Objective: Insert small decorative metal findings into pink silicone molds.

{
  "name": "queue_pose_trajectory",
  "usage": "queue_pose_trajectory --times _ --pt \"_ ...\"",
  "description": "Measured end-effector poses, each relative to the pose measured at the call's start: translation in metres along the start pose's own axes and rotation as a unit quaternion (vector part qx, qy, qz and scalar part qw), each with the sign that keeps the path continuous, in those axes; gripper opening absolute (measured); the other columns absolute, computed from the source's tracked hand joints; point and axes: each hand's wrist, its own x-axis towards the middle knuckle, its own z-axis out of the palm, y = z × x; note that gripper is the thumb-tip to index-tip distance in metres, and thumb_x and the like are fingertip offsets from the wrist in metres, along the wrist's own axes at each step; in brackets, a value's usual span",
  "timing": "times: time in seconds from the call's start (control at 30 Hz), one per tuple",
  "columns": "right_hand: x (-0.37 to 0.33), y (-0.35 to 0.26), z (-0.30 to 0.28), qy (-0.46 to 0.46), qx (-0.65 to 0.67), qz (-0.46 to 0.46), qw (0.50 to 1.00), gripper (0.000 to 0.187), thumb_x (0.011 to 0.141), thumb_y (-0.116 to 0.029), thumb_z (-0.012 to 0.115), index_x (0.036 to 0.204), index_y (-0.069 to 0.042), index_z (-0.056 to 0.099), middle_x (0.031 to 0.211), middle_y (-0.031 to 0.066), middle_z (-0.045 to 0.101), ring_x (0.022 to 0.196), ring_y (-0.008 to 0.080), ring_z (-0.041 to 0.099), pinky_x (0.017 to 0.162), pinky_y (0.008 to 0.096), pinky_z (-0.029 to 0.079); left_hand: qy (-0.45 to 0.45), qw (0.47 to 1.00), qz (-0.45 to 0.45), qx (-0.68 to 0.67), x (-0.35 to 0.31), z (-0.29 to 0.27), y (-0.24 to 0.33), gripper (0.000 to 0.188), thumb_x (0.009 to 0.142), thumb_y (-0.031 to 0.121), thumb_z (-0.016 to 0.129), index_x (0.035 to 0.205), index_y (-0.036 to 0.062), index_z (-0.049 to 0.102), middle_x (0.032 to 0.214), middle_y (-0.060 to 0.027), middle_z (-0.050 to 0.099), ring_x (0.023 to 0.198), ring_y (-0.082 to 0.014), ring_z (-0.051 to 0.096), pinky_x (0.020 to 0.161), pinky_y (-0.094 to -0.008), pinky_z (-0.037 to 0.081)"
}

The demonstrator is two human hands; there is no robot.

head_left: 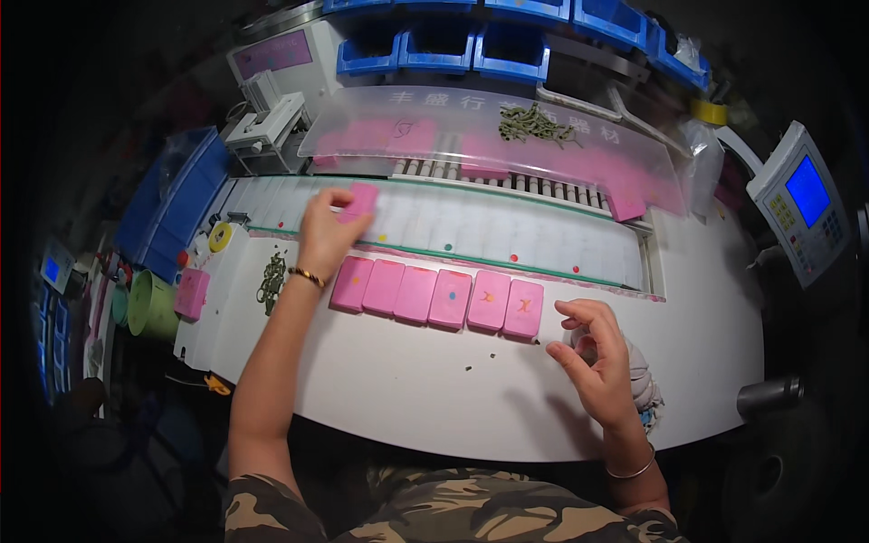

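My left hand (328, 233) is closed on a small pink block (363, 201), held over the white slatted conveyor (480, 226). On the white tabletop in front of the conveyor lies a tight row of several similar pink blocks (417, 291), some with small yellow, orange or blue marks on top. My right hand (597, 357) is open to the right of the row, thumb and fingers apart with nothing visible between them. A bunched pale cloth (644, 385) lies beside and partly behind that hand.
Green twisted pieces lie in a small pile (272, 285) on the left and on a clear sheet (539, 127) above the rollers. Blue bins (434, 45) line the back. At right stands a control panel (801, 190); a green bucket (152, 303) is at left.
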Motion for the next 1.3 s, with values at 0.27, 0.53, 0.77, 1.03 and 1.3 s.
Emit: queue_pose_trajectory --times 0.27,0.53,0.77,1.03,1.3 --pt "0.009 -0.005 0.002 -0.013 -0.13 -0.056 0.99 0.047 0.076 -0.009 0.076 0.119 -0.001 0.058 0.119 0.0139 0.056 0.104 0.0259 0.055 0.078 0.0316 0.046 0.04 0.965 0.033 0.256 0.031 -0.01 -0.007 0.034 0.078 0.029 0.076 0.097 0.0017 0.067 0.109 -0.0158 0.062 0.105 -0.032 0.056 0.094 -0.039 0.044" --pt "0.037 0.017 0.016 -0.11 -0.341 -0.123 0.926 0.079 0.067 -0.018 0.082 0.133 0.003 0.044 0.124 0.0201 0.054 0.116 0.035 0.051 0.095 0.0411 0.041 -0.005 0.956 0.255 0.142 -0.066 0.025 0.093 0.036 0.086 0.021 0.07 0.115 0.0027 0.061 0.128 -0.0192 0.053 0.119 -0.0365 0.049 0.101 -0.0434 0.038" --pt "0.03 0.009 0.01 -0.075 -0.284 -0.113 0.949 0.081 0.064 -0.015 0.083 0.132 0.003 0.044 0.124 0.0209 0.053 0.116 0.0355 0.051 0.095 0.0436 0.042 -0.172 0.961 0.192 -0.104 -0.121 0.035 0.125 0.041 0.087 0.012 0.069 0.124 0.0005 0.057 0.126 -0.015 0.057 0.111 -0.0249 0.058 0.088 -0.0359 0.05" --pt "0.01 -0.022 0.004 -0.024 -0.133 -0.236 0.962 0.079 0.063 -0.01 0.083 0.133 0.001 0.047 0.121 0.0191 0.053 0.109 0.0354 0.054 0.091 0.0412 0.047 -0.481 0.651 -0.208 -0.549 -0.133 0.042 0.146 0.069 0.081 0.017 0.078 0.138 0.0011 0.044 0.12 -0.0081 0.059 0.109 -0.0173 0.059 0.095 -0.0327 0.048" --pt "-0.004 -0.007 0.02 -0.075 0.069 -0.069 0.992 0.078 0.071 -0.024 0.085 0.135 -0.002 0.046 0.123 0.0126 0.053 0.109 0.0243 0.054 0.086 0.0339 0.046 -0.359 0.864 0.022 -0.352 -0.149 0.045 0.145 0.078 0.075 0.01 0.081 0.142 0.0068 0.041 0.121 -0.0084 0.052 0.107 -0.0184 0.055 0.09 -0.0314 0.05"
